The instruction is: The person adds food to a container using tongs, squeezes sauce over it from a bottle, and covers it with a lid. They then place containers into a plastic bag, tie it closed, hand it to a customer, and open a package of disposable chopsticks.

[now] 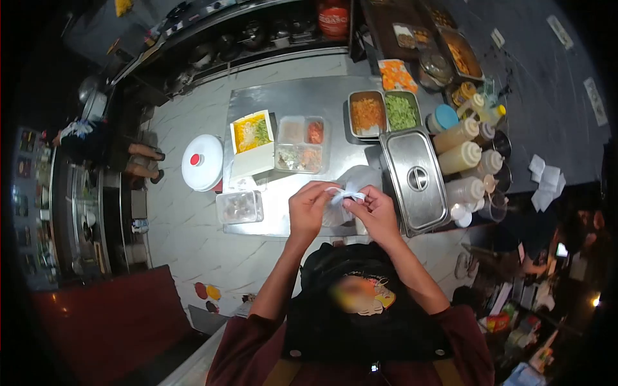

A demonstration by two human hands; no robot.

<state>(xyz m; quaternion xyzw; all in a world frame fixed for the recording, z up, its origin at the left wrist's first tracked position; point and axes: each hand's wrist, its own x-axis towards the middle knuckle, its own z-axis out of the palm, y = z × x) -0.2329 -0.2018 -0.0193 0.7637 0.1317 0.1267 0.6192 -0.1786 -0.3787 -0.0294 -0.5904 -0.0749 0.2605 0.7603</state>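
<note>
Both of my hands are at the knotted top of a translucent plastic bag (353, 179), near the front edge of the metal table (283, 96). My left hand (310, 207) pinches one end of the bag's twisted top. On the other side of the knot, my right hand (373, 211) grips the other end between thumb and fingers. The bag's contents cannot be made out. Behind my hands are a divided clear tray (301, 145) with food and an open box (253, 138) of yellow food with green and pale toppings. A clear lidded container (239, 207) lies to the left.
A white round lid (202, 163) with a red knob is at left. Right of the bag are a steel lid (418, 180), pans of orange shreds (368, 112) and green pieces (402, 110), and several squeeze bottles (460, 157). Another person (96, 145) stands at far left.
</note>
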